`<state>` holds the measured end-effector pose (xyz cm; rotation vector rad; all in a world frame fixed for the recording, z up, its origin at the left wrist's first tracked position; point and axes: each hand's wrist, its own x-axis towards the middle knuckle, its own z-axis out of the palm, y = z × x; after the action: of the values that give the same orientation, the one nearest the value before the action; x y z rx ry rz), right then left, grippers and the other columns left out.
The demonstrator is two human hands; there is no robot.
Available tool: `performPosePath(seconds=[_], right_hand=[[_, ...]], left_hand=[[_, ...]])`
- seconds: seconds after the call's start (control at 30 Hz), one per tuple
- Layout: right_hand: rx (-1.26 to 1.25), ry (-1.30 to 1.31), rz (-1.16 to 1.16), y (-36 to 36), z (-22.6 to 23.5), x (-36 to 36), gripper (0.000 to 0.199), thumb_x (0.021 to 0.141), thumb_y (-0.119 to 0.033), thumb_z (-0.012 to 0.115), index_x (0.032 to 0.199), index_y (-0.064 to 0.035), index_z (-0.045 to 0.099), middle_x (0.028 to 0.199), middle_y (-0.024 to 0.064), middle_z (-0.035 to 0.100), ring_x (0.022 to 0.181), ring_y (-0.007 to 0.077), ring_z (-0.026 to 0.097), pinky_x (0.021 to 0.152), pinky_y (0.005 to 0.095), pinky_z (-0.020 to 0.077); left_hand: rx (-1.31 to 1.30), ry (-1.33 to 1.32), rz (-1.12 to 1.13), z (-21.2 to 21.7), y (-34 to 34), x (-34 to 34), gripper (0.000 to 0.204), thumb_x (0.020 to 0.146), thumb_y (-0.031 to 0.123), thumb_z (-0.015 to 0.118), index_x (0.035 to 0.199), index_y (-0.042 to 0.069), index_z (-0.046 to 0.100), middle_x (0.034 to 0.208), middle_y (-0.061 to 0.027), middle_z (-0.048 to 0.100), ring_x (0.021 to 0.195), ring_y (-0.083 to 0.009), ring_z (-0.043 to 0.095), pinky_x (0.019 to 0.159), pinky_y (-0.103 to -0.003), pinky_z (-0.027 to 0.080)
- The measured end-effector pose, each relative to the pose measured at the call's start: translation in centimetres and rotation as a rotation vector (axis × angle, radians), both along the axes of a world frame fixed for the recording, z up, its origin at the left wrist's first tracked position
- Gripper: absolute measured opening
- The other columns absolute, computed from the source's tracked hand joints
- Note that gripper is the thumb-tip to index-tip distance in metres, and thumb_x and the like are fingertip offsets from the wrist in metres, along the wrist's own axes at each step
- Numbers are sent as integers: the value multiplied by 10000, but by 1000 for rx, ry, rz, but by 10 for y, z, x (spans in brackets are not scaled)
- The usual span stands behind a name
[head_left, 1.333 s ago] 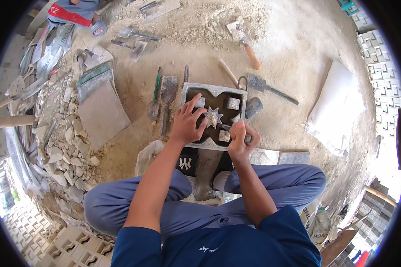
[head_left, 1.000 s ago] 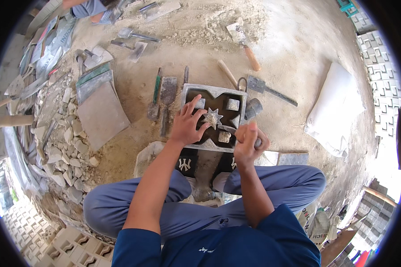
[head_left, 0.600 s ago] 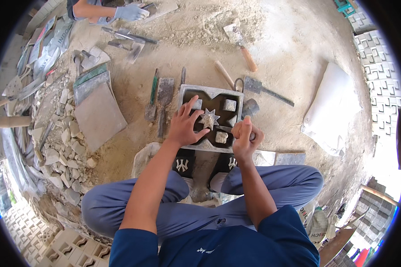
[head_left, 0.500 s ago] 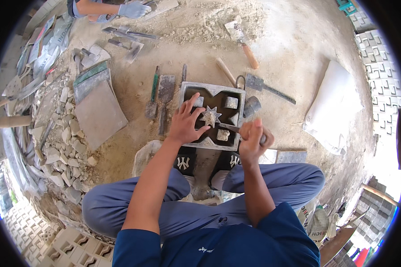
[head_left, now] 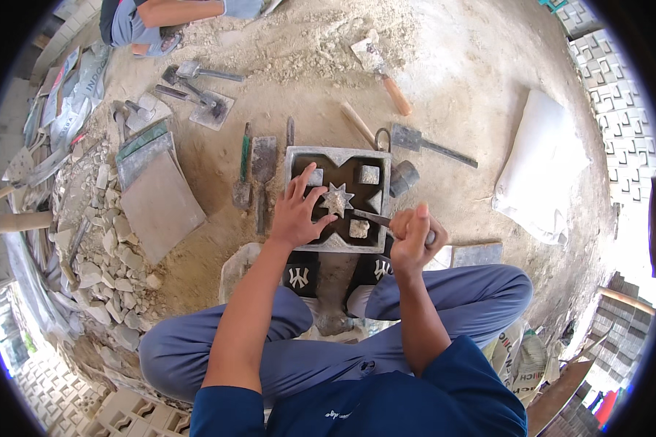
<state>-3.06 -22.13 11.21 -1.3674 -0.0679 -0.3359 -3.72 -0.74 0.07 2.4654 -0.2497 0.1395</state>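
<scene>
A square grey metal mould [head_left: 299, 156] lies on the sandy ground in front of my knees. It has a star-shaped centre piece [head_left: 337, 199] and small square blocks inside. My left hand [head_left: 297, 213] rests flat on the mould's left side, fingers spread, touching the dark fill. My right hand [head_left: 412, 237] is closed around the handle of a thin metal tool [head_left: 372, 217]. The tool's tip points into the mould just below the star.
Trowels [head_left: 380, 69] and scrapers [head_left: 262, 162] lie around the mould. A flat grey slab [head_left: 160, 207] and a rubble pile [head_left: 102, 247] sit to the left. A white sack [head_left: 543, 167] lies to the right. Another person [head_left: 153, 18] crouches at the top left.
My right hand has shifted slightly right and back, and the tool's tip now points into the mould. The other person has come further into view at the top left.
</scene>
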Motion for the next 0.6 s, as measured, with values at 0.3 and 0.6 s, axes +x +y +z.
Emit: performPosePath(seconds=[0.3, 0.6], right_hand=[[-185, -62, -76, -1, -21, 5, 541, 1116, -158, 500, 597, -23, 431, 542, -10, 457, 502, 51, 364, 469, 292, 232], [-498, -249, -109, -3, -35, 7, 536, 1107, -192, 539, 604, -25, 457, 537, -18, 462, 501, 48, 393, 458, 300, 242]], left_hand=[[-3, -71, -15, -3, -3, 8, 604, 717, 380, 917, 1211, 140, 664, 1655, -127, 378, 1368, -397, 504, 1057, -516, 485], [12, -69, -18, 0, -5, 12, 593, 737, 392, 901, 1211, 131, 659, 1664, -123, 369, 1363, -393, 507, 1053, -512, 484]])
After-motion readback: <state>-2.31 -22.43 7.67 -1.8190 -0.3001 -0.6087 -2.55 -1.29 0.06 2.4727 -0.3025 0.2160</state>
